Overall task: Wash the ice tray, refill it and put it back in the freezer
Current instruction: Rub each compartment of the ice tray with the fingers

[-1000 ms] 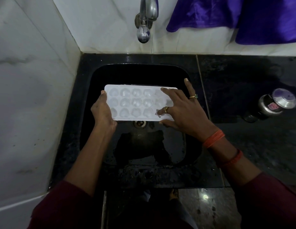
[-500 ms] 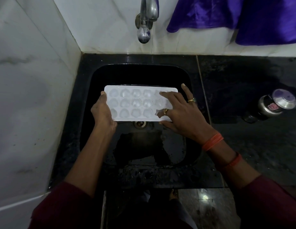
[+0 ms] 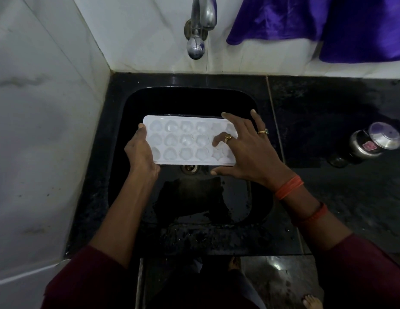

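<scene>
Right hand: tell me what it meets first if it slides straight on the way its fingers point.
The right hand points up-left across the ice tray. Its fingers already rest on the tray, so it would keep brushing the cavities; past the far rim, probably the sink wall, though depth is unclear.

Home kitchen, wash corner. Black stone worktop (image 3: 328,112) with black sink (image 3: 261,197) sunk into its left end, drain (image 3: 189,168) in sink floor. Chrome tap (image 3: 198,27) on white marble-look wall tiles (image 3: 38,108) above sink's back edge. Steel lidded pot (image 3: 368,144) at worktop's right edge. Purple cloth (image 3: 328,25) hangs over back wall.
</scene>
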Action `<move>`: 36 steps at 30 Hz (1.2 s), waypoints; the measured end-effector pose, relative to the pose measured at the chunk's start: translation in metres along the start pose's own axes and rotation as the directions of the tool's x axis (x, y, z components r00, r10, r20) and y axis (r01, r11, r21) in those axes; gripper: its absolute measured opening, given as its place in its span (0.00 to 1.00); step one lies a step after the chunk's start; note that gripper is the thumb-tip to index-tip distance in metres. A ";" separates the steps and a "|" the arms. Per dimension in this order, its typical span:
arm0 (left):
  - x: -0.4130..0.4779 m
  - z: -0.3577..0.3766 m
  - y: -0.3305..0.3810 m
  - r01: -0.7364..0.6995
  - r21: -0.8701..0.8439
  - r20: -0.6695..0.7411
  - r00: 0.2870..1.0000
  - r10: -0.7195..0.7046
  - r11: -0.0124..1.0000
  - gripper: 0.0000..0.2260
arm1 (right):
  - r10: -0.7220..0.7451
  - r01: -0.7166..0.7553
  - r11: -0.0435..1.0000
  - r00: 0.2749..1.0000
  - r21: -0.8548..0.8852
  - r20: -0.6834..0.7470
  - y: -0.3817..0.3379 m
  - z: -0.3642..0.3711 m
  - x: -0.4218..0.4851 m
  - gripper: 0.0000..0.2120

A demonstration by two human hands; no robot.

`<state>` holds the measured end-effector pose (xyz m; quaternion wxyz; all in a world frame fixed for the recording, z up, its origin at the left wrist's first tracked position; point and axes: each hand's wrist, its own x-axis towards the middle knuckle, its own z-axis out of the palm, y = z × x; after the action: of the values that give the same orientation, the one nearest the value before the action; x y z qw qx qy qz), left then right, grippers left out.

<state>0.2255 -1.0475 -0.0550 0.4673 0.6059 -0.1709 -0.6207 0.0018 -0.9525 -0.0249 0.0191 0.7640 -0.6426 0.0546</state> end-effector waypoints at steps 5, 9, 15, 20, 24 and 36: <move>-0.001 0.000 0.000 0.006 -0.005 0.001 1.000 -0.006 1.000 0.16 | 0.029 -0.028 0.999 0.999 -0.027 0.025 -0.001 0.000 0.002 0.41; 0.000 -0.001 0.000 0.023 -0.017 0.015 1.000 -0.022 1.000 0.15 | 0.016 -0.015 1.000 1.000 -0.020 0.025 -0.002 0.002 0.004 0.37; 0.000 -0.002 0.000 0.025 -0.011 0.013 1.000 -0.025 1.000 0.15 | -0.010 0.014 0.997 0.999 -0.081 0.050 -0.003 0.005 0.002 0.34; 0.001 -0.003 0.000 0.010 0.001 0.016 1.000 -0.010 1.000 0.16 | -0.005 0.009 0.996 0.999 -0.084 0.054 -0.005 0.002 0.004 0.36; 0.003 -0.002 0.003 0.013 -0.010 0.013 1.000 -0.013 1.000 0.16 | 0.015 -0.015 0.999 1.000 -0.040 -0.001 -0.006 -0.004 0.006 0.36; 0.005 -0.003 0.003 0.018 -0.010 0.012 1.000 -0.018 1.000 0.16 | 0.019 -0.014 0.995 0.999 -0.102 0.045 -0.004 -0.002 0.009 0.35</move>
<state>0.2303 -1.0523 -0.0561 0.4639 0.6012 -0.1651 -0.6294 0.0072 -0.9607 -0.0216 0.0428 0.7577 -0.6512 0.0045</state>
